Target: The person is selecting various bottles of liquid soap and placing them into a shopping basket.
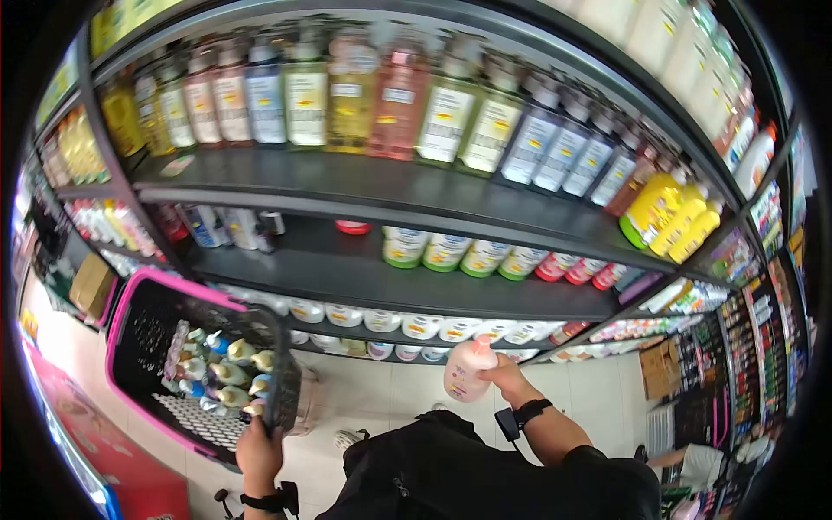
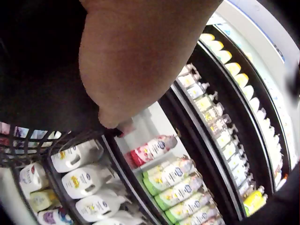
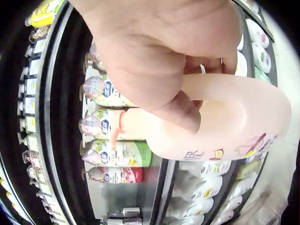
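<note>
My right hand point(image 1: 510, 381) grips a pale pink pump bottle point(image 1: 465, 374) above the floor in front of the shelves. In the right wrist view the fingers pass through the handle opening of the bottle point(image 3: 225, 136), thumb against its side, and an orange-pink pump top point(image 3: 121, 124) points left. My left hand point(image 1: 258, 452) holds the near rim of a black shopping basket point(image 1: 279, 373) with pink edging, at the left of the head view. Several bottles with pump tops point(image 1: 227, 373) stand inside it. The left wrist view shows mostly the hand point(image 2: 136, 56) against the dark basket.
Shelving point(image 1: 364, 178) curves across the front, with pump bottles point(image 1: 308, 95) on the upper level and green-based bottles point(image 1: 446, 251) below. White jugs point(image 1: 420, 326) line the lowest levels. Cardboard boxes point(image 1: 660, 368) and another person point(image 1: 700, 468) are at the right.
</note>
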